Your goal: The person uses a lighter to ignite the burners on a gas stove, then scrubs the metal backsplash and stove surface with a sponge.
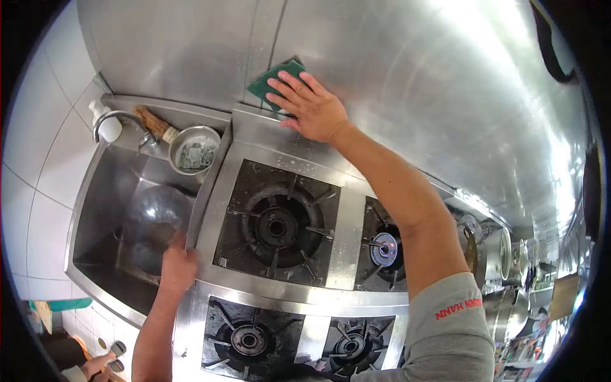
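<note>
My right hand presses a green scouring pad flat against the steel wall behind the stove, fingers spread over the pad. At the sink's right edge, my left hand is closed, its thumb side up, beside a rounded metal wok that lies in the sink. What its fingers close on is hidden. A metal bowl with soapy water stands at the sink's back right corner, next to a bamboo brush.
A curved faucet and a white bottle are behind the sink. Burners with grates fill the stove; one at the right shows a blue glow. Pots stand farther right. Another person's hand shows at bottom left.
</note>
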`<action>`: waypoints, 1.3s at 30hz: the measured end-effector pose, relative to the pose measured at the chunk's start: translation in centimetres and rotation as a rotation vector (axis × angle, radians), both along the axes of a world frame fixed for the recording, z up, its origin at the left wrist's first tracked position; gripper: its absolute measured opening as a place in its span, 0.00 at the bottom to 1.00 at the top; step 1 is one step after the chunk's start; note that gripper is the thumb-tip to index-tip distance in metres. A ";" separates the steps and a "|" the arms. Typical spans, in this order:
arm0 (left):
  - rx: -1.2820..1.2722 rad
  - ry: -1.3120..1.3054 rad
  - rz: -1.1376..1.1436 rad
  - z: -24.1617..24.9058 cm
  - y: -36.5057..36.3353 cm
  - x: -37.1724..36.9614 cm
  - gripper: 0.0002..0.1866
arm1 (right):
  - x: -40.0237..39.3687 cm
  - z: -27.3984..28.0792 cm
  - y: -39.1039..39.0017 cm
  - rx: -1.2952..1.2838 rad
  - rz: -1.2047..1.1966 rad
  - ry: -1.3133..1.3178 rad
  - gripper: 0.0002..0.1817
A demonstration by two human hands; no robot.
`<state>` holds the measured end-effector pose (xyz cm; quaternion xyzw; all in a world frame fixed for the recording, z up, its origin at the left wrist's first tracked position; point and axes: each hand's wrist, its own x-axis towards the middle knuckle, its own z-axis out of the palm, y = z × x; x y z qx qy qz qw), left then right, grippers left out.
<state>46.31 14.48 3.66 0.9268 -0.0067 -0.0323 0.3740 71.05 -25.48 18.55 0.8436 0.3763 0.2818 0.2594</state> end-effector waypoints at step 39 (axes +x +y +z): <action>0.333 0.107 0.012 -2.4 1.1 1.0 0.17 | -9.4 -2.9 -18.7 0.598 -0.164 0.048 0.38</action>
